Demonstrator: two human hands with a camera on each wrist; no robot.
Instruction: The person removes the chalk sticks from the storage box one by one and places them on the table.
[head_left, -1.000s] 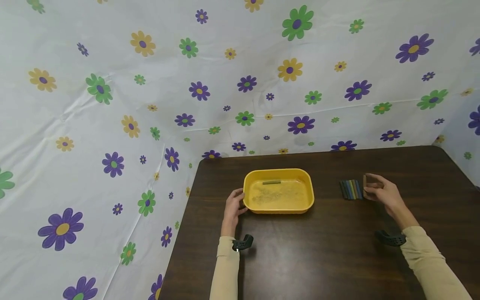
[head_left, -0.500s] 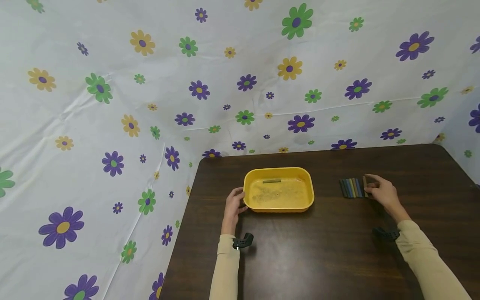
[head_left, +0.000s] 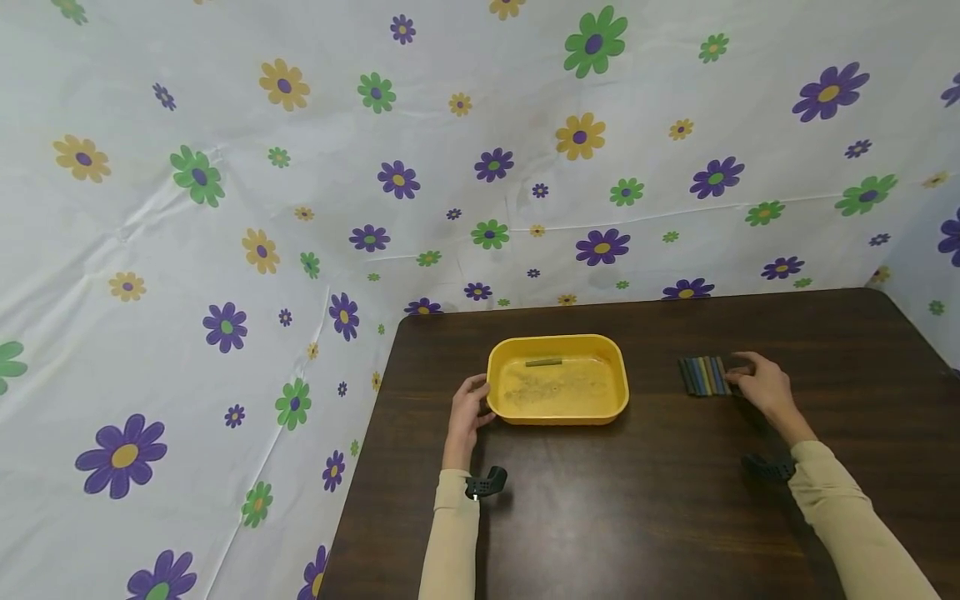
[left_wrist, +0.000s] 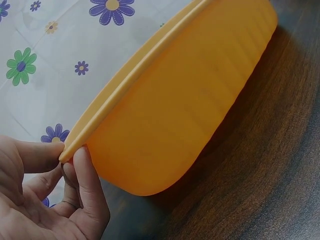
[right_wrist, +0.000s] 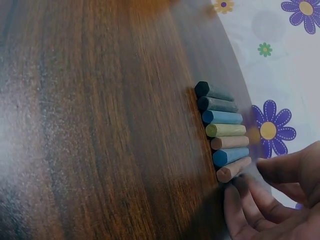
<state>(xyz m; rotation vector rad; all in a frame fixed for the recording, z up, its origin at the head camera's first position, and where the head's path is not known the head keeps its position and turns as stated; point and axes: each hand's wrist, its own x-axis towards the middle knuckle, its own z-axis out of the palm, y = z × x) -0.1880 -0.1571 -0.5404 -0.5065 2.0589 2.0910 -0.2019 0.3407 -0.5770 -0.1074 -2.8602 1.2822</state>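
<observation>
My left hand [head_left: 467,408] pinches the rim of a yellow plastic tray [head_left: 557,417] at its left end; the left wrist view shows thumb and fingers [left_wrist: 90,182] on either side of the rim. Inside the tray lies one olive chalk stick [head_left: 543,362]. To the right, several chalk sticks [right_wrist: 224,131] lie side by side in a row, dark green, blue, yellow-green and brownish. My right hand [head_left: 768,387] is at the row's right end, fingers spread apart beside the last brownish chalk stick [right_wrist: 231,171]. Whether its fingertips touch that stick is hard to tell.
A dark wood-grain table [head_left: 600,508] carries everything. White flower-printed sheeting [head_left: 450,125] hangs along its back and left sides. Bare tabletop lies between the tray and the chalk row. Dark straps [head_left: 486,483] are on both wrists.
My right hand has set the brownish chalk stick down against the right end of the row and loosened its fingers from it. The left hand and the tray have stayed put.
</observation>
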